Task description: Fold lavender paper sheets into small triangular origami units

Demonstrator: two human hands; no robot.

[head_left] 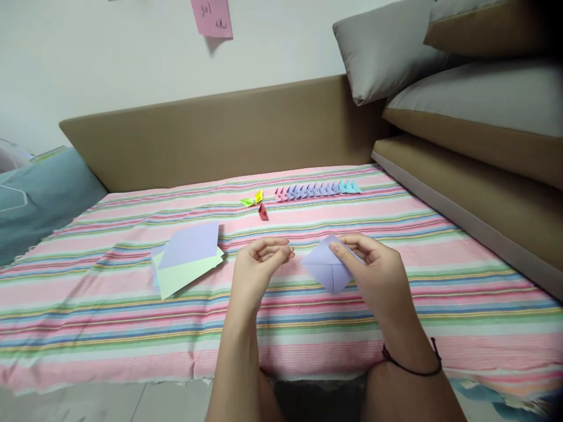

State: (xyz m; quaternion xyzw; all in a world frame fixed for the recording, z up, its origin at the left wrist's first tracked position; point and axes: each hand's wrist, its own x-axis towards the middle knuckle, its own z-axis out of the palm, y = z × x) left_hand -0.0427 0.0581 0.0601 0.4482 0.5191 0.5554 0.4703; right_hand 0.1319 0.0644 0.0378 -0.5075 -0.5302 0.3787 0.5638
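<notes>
From here I have the right hand (377, 265) pinching the creased, diamond-shaped lilac paper (324, 271), three o'clock of the left hand (258, 265), whose empty fingertips sit narrowly apart; I'd keep edges aligned.

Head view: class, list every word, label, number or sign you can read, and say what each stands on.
"301": handwritten on the pink note, upper line.
Lower scrawl, same note: too unclear to read.
No writing shows on the purple paper or the loose sheets.
</notes>
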